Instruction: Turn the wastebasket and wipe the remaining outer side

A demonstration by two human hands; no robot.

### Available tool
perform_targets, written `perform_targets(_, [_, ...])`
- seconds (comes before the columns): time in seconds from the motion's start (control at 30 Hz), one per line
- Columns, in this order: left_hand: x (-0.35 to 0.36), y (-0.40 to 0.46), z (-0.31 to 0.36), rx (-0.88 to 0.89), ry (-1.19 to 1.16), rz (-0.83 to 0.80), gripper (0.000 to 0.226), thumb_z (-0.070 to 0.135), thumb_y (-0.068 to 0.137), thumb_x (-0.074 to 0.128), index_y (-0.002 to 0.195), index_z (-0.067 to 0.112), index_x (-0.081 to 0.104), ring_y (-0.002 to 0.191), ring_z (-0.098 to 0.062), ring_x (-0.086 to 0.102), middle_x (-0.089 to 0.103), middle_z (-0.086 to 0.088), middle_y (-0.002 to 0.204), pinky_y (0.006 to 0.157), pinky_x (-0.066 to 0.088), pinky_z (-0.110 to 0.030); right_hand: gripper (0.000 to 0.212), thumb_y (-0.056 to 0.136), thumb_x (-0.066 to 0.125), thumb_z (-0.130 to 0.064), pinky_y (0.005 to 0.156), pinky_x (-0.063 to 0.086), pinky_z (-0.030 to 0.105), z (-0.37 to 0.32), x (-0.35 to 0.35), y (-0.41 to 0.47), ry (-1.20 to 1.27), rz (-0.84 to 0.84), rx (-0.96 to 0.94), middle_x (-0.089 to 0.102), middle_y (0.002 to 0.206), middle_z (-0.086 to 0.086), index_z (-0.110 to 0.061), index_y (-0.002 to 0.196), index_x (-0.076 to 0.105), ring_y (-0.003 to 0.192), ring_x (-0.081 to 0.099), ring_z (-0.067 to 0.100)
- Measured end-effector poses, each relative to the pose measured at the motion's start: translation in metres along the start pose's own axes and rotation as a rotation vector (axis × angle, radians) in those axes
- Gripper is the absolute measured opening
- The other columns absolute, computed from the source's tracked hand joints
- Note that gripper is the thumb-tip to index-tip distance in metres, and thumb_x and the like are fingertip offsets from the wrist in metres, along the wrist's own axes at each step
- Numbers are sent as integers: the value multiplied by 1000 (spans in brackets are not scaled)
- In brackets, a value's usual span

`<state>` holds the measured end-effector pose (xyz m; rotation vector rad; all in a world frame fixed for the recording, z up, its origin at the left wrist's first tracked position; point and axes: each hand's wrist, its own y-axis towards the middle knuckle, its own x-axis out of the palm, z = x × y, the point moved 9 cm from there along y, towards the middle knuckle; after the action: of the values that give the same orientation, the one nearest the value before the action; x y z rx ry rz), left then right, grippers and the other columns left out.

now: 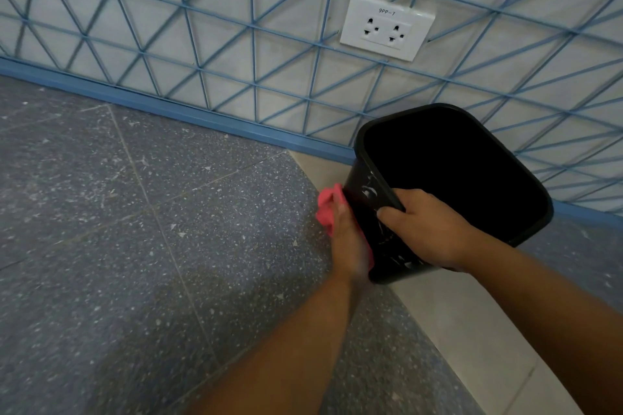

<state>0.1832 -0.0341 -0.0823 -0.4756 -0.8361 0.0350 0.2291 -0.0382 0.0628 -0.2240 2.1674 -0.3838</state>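
Both forearms reach in from the bottom edge toward a black bin [448, 175] held tilted above the floor [135, 246], close to the wall [202, 27] and its blue skirting. Right hand [428, 229] grips the bin's near rim, thumb on the outside and fingers curled over the edge into the dark interior. Left hand [349, 239] presses a pink cloth [328, 207] flat against the bin's outer side, fingers fairly straight along the wall of it; the cloth bunches out beyond the fingertips.

The bin looks like thin, stiff plastic, light enough to carry by one hand, with smooth sides that seem likely to slip; the rolled rim appears the surest place to hold. White smears mark its side near the cloth. The cloth is soft and crumples easily. A white socket [387, 27] sits on the wall above.
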Motion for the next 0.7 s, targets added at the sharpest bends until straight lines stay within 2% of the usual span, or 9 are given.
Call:
perform_targets(0.1, [-5,-17,-7,93,107,-12,62,44,117,26,172,16,32,166,-20,36,39,-7,177,138,28,-46,16,91,49,-30,78,55,51,2,1,3,13,-10,9,70,82,9,-21,91,63,76,68,28])
perform_targets(0.2, [-25,-28,-28,128,165,24,57,41,119,24,171,22,35,146,-1,59,48,-4,171,112,55,-18,18,90,50,-31,81,54,52,2,1,5,13,-4,12,70,83,10,-18,90,63,78,67,28])
perform_targets(0.27, [-28,-45,-43,100,191,76,51,35,119,27,168,27,37,142,7,58,44,1,173,98,52,-2,18,90,50,-31,82,53,51,-1,2,9,18,14,8,69,83,9,-18,90,63,79,66,29])
perform_targets(0.4, [-16,-66,-55,67,228,86,53,35,118,28,172,34,27,153,-8,46,38,8,174,90,46,6,20,89,49,-31,84,52,50,-3,2,14,22,34,6,69,84,10,-15,90,62,82,65,30])
perform_targets(0.5, [-17,-39,-31,44,100,181,51,41,119,29,169,31,37,135,-4,62,56,10,157,109,53,-12,20,89,50,-29,84,52,51,-5,2,15,43,53,1,69,84,11,-13,89,62,81,65,31])
perform_targets(0.57, [-10,-41,-25,31,93,200,55,49,117,31,169,31,39,151,-12,55,52,5,167,130,42,-36,22,88,50,-28,82,52,52,-5,2,18,55,62,7,68,80,13,-10,84,62,78,65,33])
perform_targets(0.6, [-4,-50,-23,53,117,170,55,44,118,30,171,30,34,159,-13,45,43,5,174,136,34,-40,23,88,50,-28,82,52,53,-5,2,18,56,64,11,68,78,14,-10,81,62,77,64,34])
perform_targets(0.67, [-4,-64,-30,76,176,128,54,34,120,26,173,27,28,162,-11,38,34,5,178,135,32,-27,23,88,50,-28,81,52,53,-5,1,18,49,65,14,68,78,14,-10,80,62,77,64,34])
perform_targets(0.7, [-10,-64,-35,59,197,130,53,34,120,25,172,27,29,156,-9,44,35,5,177,124,40,-13,23,88,49,-29,82,52,52,-5,1,18,44,64,15,68,78,14,-10,81,61,77,64,33])
